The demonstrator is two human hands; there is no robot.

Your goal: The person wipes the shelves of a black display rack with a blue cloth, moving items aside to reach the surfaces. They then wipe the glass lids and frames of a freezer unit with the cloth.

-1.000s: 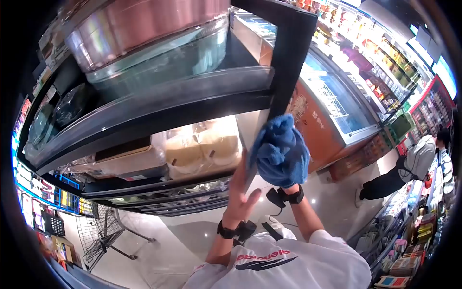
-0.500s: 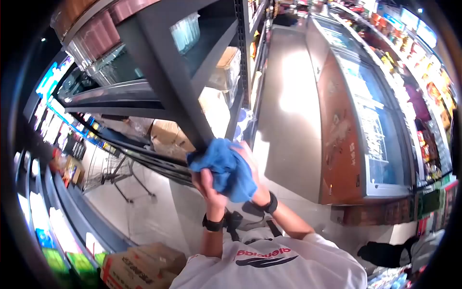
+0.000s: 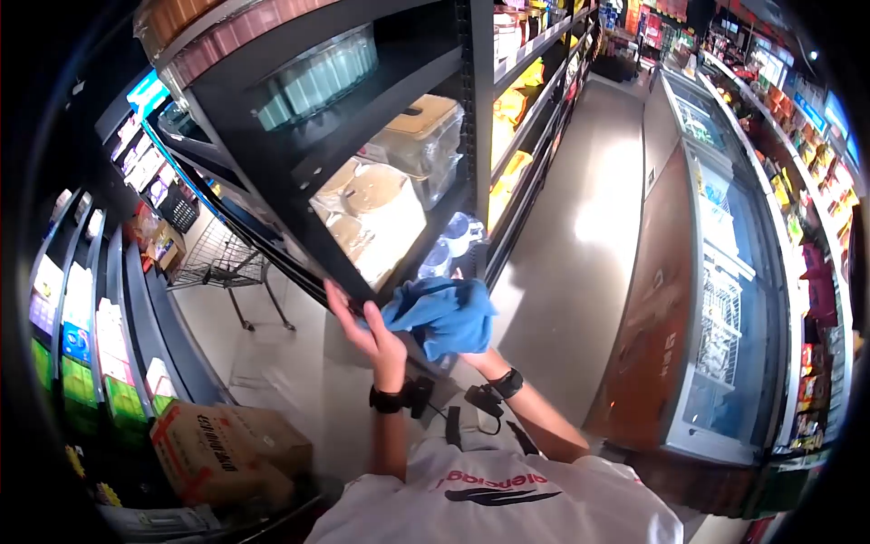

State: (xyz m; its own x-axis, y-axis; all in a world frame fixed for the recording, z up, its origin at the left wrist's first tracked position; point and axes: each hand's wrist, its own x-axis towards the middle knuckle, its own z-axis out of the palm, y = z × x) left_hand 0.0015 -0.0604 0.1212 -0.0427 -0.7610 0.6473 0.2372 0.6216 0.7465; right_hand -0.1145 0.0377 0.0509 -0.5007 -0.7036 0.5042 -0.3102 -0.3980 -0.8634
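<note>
A crumpled blue cloth (image 3: 442, 313) is bunched over my right hand (image 3: 475, 359), which grips it; the fingers are mostly hidden beneath the folds. It lies against the lower front of a dark shelf unit (image 3: 261, 195). My left hand (image 3: 370, 335) is open, thumb and fingers apart, next to the shelf's corner post and just left of the cloth. Right behind the cloth, on the low shelf, are white-and-blue wrapped items (image 3: 450, 243) and plastic-wrapped packs of round, pale goods (image 3: 372, 213).
A brown-sided glass freezer (image 3: 648, 308) runs along the aisle at right. To the left are a shopping cart (image 3: 222, 258), a cardboard box (image 3: 227, 451) on the near side and shelves of packaged goods (image 3: 100, 335). Pale floor (image 3: 580, 245) lies between shelf and freezer.
My left hand has come off the cloth and opened toward the shelf post. The cloth stays with my right hand, slightly further right. The view has shifted, showing more of the shelf contents.
</note>
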